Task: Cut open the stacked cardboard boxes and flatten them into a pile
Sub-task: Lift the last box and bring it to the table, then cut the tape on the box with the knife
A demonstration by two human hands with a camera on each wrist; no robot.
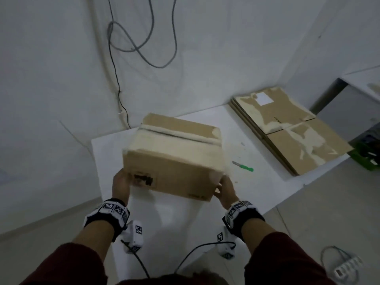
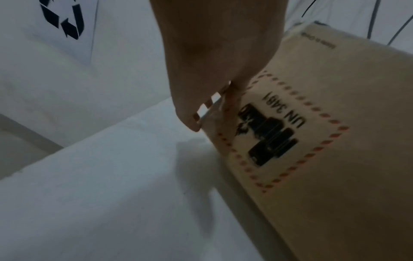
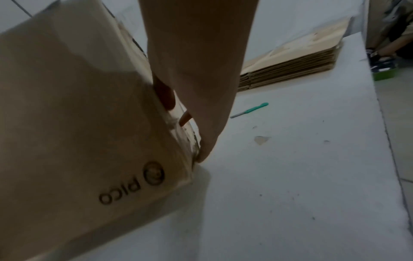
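Note:
A closed cardboard box [image 1: 174, 159] with tape along its top seam sits tilted over the white table [image 1: 185, 219]. I cannot tell whether its bottom edge touches the table. My left hand [image 1: 121, 183] grips its near left corner beside a printed hazard label [image 2: 279, 134]. At the near right corner my right hand [image 1: 225, 189] holds on, the thumb [image 3: 165, 95] on the front face and the fingers along the side. A green-handled knife [image 1: 243, 166] lies on the table to the right of the box, untouched. A pile of flattened boxes [image 1: 287, 128] lies at the table's far right.
Grey cables [image 1: 144, 48] run over the white surface behind the table. A green crate [image 1: 366, 159] and a grey cabinet [image 1: 349, 103] stand to the right. A power strip [image 1: 347, 266] lies on the floor at lower right. Someone's shoe [image 3: 380, 60] shows past the pile.

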